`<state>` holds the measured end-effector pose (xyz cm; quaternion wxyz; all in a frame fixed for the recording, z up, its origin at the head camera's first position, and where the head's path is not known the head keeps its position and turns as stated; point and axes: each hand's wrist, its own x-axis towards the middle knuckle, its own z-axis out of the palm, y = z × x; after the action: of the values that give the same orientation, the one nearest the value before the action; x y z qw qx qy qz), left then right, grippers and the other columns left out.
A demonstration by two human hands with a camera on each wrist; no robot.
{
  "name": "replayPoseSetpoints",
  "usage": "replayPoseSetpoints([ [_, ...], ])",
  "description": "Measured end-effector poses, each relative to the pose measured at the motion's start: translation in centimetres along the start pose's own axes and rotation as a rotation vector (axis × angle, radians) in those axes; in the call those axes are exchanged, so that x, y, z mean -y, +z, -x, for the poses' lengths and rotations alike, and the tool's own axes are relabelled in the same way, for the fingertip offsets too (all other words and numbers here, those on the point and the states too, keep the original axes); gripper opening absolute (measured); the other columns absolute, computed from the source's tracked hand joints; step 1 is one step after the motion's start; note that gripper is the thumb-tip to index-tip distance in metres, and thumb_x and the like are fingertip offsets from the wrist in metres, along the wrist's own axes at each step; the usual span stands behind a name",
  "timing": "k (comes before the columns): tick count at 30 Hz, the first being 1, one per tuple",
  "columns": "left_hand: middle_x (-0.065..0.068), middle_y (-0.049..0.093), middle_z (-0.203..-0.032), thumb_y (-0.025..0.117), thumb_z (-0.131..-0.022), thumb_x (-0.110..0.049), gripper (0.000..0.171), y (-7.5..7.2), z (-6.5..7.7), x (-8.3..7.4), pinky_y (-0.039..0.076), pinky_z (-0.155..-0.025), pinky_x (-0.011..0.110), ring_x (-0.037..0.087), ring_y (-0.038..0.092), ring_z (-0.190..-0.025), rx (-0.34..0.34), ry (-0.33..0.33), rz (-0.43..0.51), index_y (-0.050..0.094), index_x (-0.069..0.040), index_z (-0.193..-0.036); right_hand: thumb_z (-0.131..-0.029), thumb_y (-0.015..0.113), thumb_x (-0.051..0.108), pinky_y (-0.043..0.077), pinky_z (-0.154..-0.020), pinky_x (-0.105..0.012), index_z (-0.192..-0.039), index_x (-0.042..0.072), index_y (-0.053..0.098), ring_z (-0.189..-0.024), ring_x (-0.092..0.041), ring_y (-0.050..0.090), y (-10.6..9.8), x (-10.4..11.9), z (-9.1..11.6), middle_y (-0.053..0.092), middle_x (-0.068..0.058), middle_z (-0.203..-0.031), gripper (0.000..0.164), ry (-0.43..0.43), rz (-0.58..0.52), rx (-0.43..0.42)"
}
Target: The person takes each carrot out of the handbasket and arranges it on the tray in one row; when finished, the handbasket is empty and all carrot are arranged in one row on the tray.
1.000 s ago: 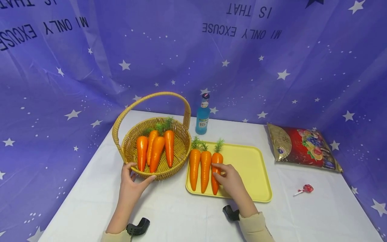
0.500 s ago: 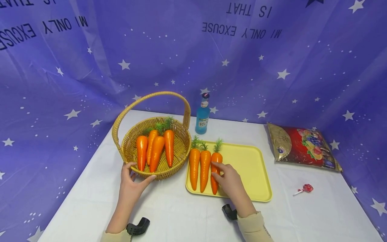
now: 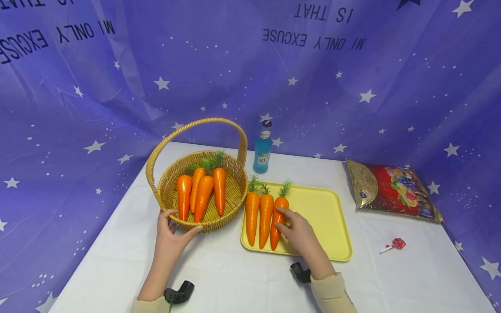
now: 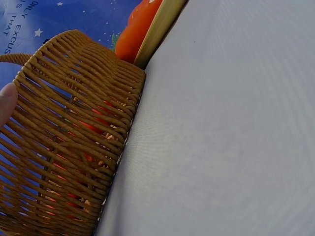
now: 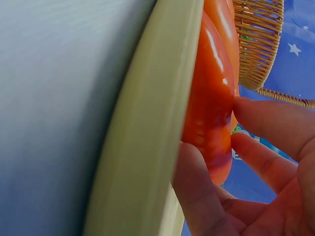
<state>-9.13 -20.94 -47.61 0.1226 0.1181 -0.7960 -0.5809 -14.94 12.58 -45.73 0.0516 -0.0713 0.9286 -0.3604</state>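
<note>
My left hand (image 3: 170, 238) grips the front left rim of a wicker basket (image 3: 234, 191), with the thumb along its front. Several orange toy carrots (image 3: 203, 198) with green tops lie inside the basket. Three more carrots lie side by side on the left part of a yellow tray (image 3: 318, 221). On the rightmost carrot (image 3: 275, 237), my right hand (image 3: 299, 232) has its thumb and fingers at the sides. The right wrist view shows the fingertips (image 5: 241, 105) touching that carrot's glossy surface, low by the tray edge.
Behind the tray stands a blue bottle (image 3: 262, 152). A red and gold packet (image 3: 393, 191) lies at the back right, with a wrapped lollipop (image 3: 398, 243) in front of it. The basket's tall handle (image 3: 211, 120) arches over it. A starry purple cloth (image 3: 235, 87) hangs behind the white table.
The rightmost carrot has turned slightly on the tray, its tip shifting left toward the middle carrot, with my right hand moving along. My left hand and the basket have stayed in place.
</note>
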Motion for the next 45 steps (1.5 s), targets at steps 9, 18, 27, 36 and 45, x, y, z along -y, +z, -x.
replayPoseSetpoints([
  [9, 0.018, 0.02, -0.148, 0.086, -0.074, -0.028, 0.084, -0.1, -0.1, 0.2, 0.03, -0.112, 0.049, 0.038, 0.029, -0.134, 0.004, -0.024, -0.01, 0.03, -0.005, -0.132, -0.089, 0.071, 0.022, 0.054, -0.072, -0.037, -0.134, 0.015, 0.056, -0.084, -0.02, 0.061, -0.3, 0.3, 0.1, 0.062, -0.011, -0.116, 0.048, -0.01, 0.033, 0.0],
  [18, 0.017, 0.02, -0.147, 0.086, -0.074, -0.027, 0.083, -0.2, 0.0, 0.0, 0.03, -0.111, 0.05, 0.037, 0.028, -0.134, 0.003, -0.014, -0.003, 0.03, -0.004, -0.131, -0.092, 0.066, 0.026, 0.055, -0.079, -0.045, -0.136, 0.019, 0.055, -0.096, -0.03, 0.062, -2.2, 0.9, -0.7, 0.059, -0.013, -0.119, 0.046, -0.031, 0.067, -0.103],
  [27, 0.017, 0.021, -0.146, 0.086, -0.074, -0.027, 0.083, -0.1, -0.1, 0.0, 0.03, -0.111, 0.05, 0.036, 0.028, -0.135, 0.001, -0.011, -0.01, 0.03, -0.003, -0.131, -0.091, 0.068, 0.021, 0.056, -0.081, -0.044, -0.134, 0.02, 0.057, -0.099, -0.03, 0.062, -3.0, 4.9, -1.8, 0.059, -0.009, -0.124, 0.044, -0.133, 0.027, -0.104],
  [36, 0.017, 0.024, -0.143, 0.086, -0.074, -0.025, 0.082, 0.0, -0.1, 0.1, 0.03, -0.111, 0.05, 0.036, 0.028, -0.135, -0.001, -0.004, 0.003, 0.03, -0.003, -0.13, -0.091, 0.068, 0.022, 0.055, -0.082, -0.042, -0.136, 0.026, 0.056, -0.1, -0.026, 0.062, -1.7, 9.3, -3.5, 0.06, -0.004, -0.123, 0.046, -0.259, 0.044, -0.053],
  [45, 0.016, 0.022, -0.145, 0.085, -0.074, -0.028, 0.084, -0.1, -0.1, 0.3, 0.03, -0.112, 0.049, 0.036, 0.027, -0.135, 0.013, -0.014, -0.002, 0.029, -0.004, -0.133, -0.093, 0.065, 0.025, 0.053, -0.082, -0.038, -0.139, 0.027, 0.052, -0.102, -0.021, 0.059, 0.8, 11.4, -5.3, 0.056, -0.001, -0.131, 0.048, -0.319, 0.121, 0.027],
])
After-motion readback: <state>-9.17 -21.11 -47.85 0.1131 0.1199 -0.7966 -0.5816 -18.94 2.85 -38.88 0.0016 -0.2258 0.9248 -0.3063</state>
